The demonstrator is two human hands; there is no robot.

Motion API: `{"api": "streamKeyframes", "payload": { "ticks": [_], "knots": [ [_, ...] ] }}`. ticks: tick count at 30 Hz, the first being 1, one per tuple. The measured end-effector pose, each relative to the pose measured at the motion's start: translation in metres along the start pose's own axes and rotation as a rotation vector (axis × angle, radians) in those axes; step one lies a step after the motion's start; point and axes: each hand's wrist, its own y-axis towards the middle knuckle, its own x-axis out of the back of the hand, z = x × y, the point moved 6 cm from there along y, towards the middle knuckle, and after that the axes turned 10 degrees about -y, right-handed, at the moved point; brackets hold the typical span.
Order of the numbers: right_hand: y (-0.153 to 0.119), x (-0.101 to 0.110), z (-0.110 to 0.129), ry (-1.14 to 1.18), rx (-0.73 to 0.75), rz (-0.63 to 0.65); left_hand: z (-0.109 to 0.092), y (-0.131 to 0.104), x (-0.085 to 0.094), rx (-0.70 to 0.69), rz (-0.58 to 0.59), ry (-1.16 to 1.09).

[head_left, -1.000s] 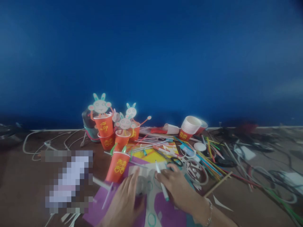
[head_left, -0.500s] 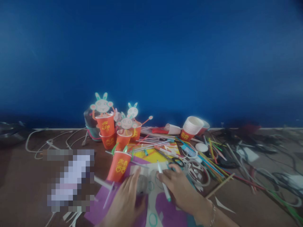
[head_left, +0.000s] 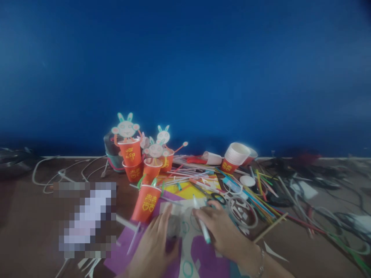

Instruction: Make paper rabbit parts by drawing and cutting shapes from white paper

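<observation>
My left hand [head_left: 155, 245] lies with its fingers stretched out on a sheet of white paper [head_left: 186, 253]. The sheet rests on purple paper [head_left: 210, 260] and carries several green outlined circles. A white marker with a green end [head_left: 205, 231] is held in my right hand [head_left: 222, 229], over the sheet's right side. The marker's upper end points away from me; the green end is nearest me. An orange paper cup with yellow characters [head_left: 147, 202] leans just beyond my left hand. Black-handled scissors [head_left: 218, 199] lie past my right fingers.
Behind stand orange cups [head_left: 130, 152] with paper rabbit figures [head_left: 126, 128]. A stack of paper cups [head_left: 236, 154], a roll of tape [head_left: 243, 212] and several coloured sticks [head_left: 261, 206] lie to the right. Cables [head_left: 324, 216] spread at far right; a pixelated patch [head_left: 88, 216] covers something at left.
Both hands stay almost in place. The marker in my right hand has shifted very slightly. The whole view has moved by a few pixels.
</observation>
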Motion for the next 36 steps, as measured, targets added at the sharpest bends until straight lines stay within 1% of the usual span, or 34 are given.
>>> {"api": "streamKeyframes", "payload": {
  "ticks": [4,6,8,11,16,21,25,31,36],
  "knots": [
    [0.006,0.024,0.007,0.212,-0.012,-0.240,0.006,-0.001,-0.003,0.068,0.006,-0.045],
    [0.011,0.031,0.014,0.317,-0.015,-0.293,0.006,-0.001,-0.002,0.080,0.008,-0.073],
    [0.017,0.032,0.020,0.354,-0.035,-0.276,0.005,-0.001,-0.001,0.071,0.005,-0.100],
    [0.024,0.024,0.029,0.315,-0.035,-0.219,0.003,0.000,0.001,0.061,0.008,-0.140],
    [0.028,0.011,0.041,0.175,0.118,-0.240,0.004,0.002,-0.002,0.095,0.043,-0.173],
    [0.029,0.009,0.046,0.133,0.189,-0.259,0.004,0.002,-0.004,0.095,0.052,-0.174],
    [0.029,0.011,0.049,0.116,0.203,-0.245,0.003,0.002,-0.004,0.083,0.052,-0.164],
    [0.030,0.010,0.049,0.094,0.202,-0.176,-0.001,0.003,0.001,0.091,0.053,-0.186],
    [0.028,0.015,0.043,0.108,0.166,-0.230,-0.003,0.003,0.002,0.090,0.059,-0.190]
  ]
}}
